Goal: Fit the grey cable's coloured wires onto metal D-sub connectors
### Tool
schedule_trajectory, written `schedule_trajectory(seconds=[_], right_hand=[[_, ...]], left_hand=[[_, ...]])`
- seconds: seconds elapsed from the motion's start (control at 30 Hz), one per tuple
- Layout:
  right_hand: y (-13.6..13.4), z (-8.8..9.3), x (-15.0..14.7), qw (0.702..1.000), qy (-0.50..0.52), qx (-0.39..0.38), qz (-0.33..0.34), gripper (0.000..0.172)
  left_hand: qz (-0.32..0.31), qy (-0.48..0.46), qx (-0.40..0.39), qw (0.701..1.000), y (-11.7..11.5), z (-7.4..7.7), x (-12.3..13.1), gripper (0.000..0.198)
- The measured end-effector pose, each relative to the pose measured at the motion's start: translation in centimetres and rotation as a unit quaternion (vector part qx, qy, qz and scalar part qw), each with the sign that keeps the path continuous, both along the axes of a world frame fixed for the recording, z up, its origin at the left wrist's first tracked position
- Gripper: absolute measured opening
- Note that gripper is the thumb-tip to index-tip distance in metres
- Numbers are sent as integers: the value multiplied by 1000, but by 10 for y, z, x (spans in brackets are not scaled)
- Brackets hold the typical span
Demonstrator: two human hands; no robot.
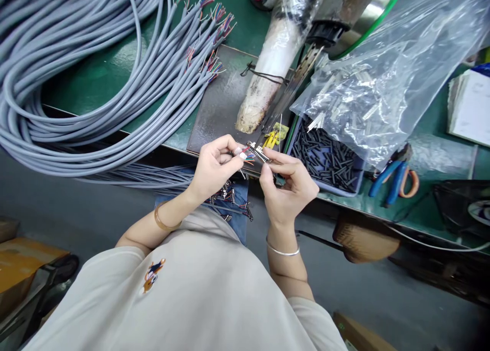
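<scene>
Between thumb and fingers, my left hand [216, 167] pinches the end of a cable with thin coloured wires [248, 158] fanning out of it. My right hand [289, 185] grips a small metal multi-pin connector [258, 152] by its right end. The wires lie close against the connector's pins; whether any are joined I cannot tell. Just beyond my fingers a yellow clip-like piece [271, 138] sits near a white tube [264, 80] tied with dark wire. On my lap rest several cable ends with connectors [231, 195].
Grey cables [115, 101] pile over the bench's left side. A blue bin [358, 175] holds short black tubes, partly under a clear plastic bag [413, 70]. Blue-handled pliers [394, 180] lie right of it, and a stack of paper [469, 106] stands farther right.
</scene>
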State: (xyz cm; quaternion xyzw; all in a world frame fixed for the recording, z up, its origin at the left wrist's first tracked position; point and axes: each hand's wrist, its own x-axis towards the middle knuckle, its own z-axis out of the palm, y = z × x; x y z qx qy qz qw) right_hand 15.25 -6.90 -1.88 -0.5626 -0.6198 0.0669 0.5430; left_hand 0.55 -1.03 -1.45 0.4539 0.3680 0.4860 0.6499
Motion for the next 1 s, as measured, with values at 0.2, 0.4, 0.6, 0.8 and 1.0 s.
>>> schedule_trajectory(seconds=[0.2,0.4,0.6,0.8,1.0], right_hand=[[3,1,1,1000,-19,19,-6,13],[5,4,1,997,-66,48,-15,16],[0,-1,2,988,-135,71,-20,15],[-2,-4,-2,999,-22,31,-21,15],[-1,-4,-3,1000,23,-16,-12,12]], left_hand=[[8,9,-2,1000,0,4,2,18],[13,4,-4,1000,1,8,2,17],[0,12,-15,1000,1,6,1,20],[-21,10,-45,999,-3,3,-2,22],[-10,-11,-30,999,-4,4,0,25]])
